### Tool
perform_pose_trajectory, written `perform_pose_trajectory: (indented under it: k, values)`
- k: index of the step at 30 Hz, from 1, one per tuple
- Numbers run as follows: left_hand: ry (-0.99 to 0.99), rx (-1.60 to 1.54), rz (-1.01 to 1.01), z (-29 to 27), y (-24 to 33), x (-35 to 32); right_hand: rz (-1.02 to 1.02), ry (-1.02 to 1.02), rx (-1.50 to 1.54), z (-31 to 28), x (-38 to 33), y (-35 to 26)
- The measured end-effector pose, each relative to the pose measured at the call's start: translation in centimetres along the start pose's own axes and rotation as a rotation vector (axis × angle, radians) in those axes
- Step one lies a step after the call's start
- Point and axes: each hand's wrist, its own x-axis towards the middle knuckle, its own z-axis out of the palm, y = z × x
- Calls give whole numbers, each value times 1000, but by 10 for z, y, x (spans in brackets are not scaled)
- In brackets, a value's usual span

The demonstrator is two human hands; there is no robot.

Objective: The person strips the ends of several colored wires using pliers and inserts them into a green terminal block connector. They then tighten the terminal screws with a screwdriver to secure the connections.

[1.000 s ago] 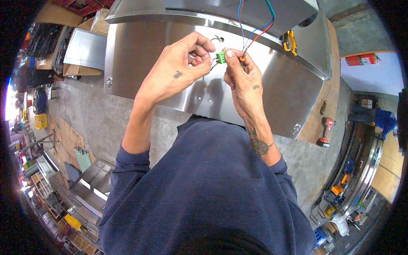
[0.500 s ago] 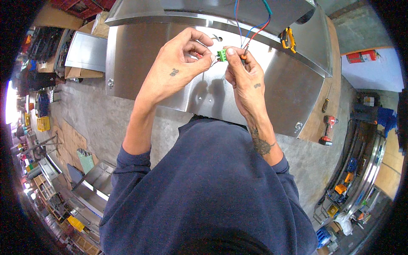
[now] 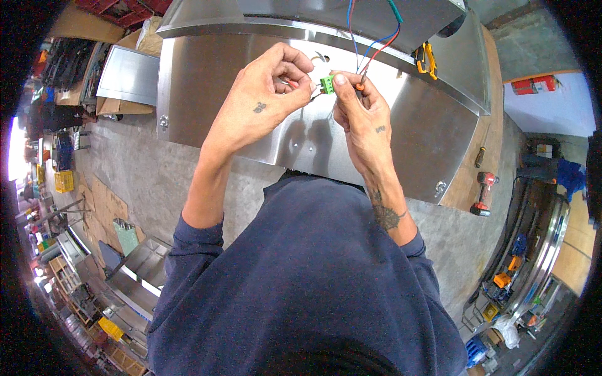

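A small green terminal block is pinched between the thumb and fingers of my right hand. A small orange piece shows at the fingers of that hand; its kind is hard to make out. My left hand is closed just left of the block, thumb and fingertips together on thin wires that run to the block's side. A bit of red shows between the left fingers. Blue and red wires hang from above down to my right fingers. Both hands are above a stainless steel panel.
Behind the panel rises a steel housing. Yellow-handled pliers rest at its right end. A screwdriver and a red cordless drill lie on the wooden board at right. Further left stands a white-topped surface.
Both hands stay nearly in place, with the left shifted very slightly right. The terminal block is still in my right fingers.
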Motion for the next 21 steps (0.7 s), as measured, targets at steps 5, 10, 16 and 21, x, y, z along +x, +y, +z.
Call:
perform_pose_trajectory:
  k: [5, 10, 16, 21]
  values:
    - [-84, 41, -18, -3, 4, 1, 3, -4, 56, 1, -1, 2]
    - [-87, 60, -10, -5, -1, 3, -21, -4, -9, 0, 1, 5]
    - [-29, 8, 39, -1, -5, 3, -70, 8, -81, 3, 2, 8]
    - [-96, 24, 15, -3, -3, 5, -74, 10, -124, 3, 1, 7]
